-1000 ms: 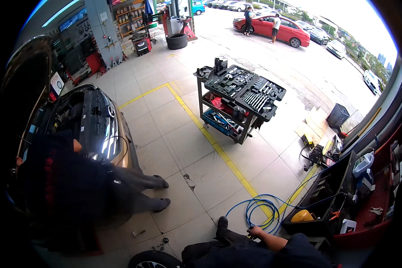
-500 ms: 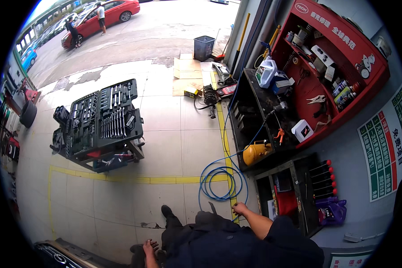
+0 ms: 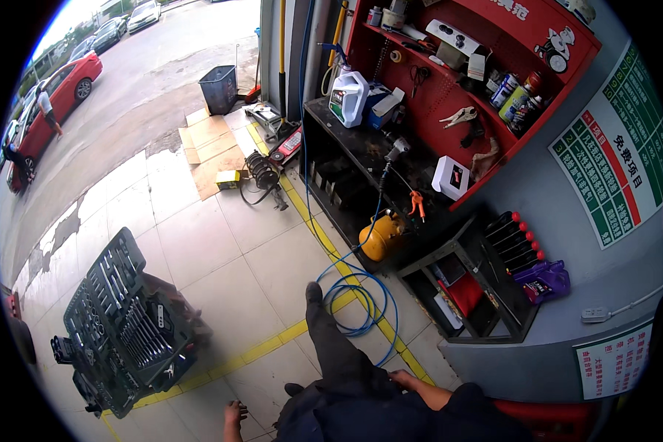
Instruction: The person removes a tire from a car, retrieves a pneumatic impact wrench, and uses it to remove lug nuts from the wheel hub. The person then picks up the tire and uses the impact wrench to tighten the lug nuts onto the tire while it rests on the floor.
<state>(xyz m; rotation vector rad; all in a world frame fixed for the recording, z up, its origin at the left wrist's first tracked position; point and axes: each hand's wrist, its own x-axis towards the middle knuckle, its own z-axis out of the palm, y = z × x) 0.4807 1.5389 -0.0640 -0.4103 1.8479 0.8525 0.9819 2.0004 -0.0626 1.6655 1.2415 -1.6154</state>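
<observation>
A blue hose coils over a yellow floor line. The tank is yellow, the wall cabinet red.

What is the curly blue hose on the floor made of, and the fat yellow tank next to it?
The coiled blue hose looks like bendy plastic or rubber: it lies in soft loops with a smooth, slightly shiny skin. The round yellow tank looks like painted metal: its shape is hard and bulging, with a glossy coat, though plastic cannot be ruled out. The right hand is nearest the hose; the left hand is farther off.
</observation>
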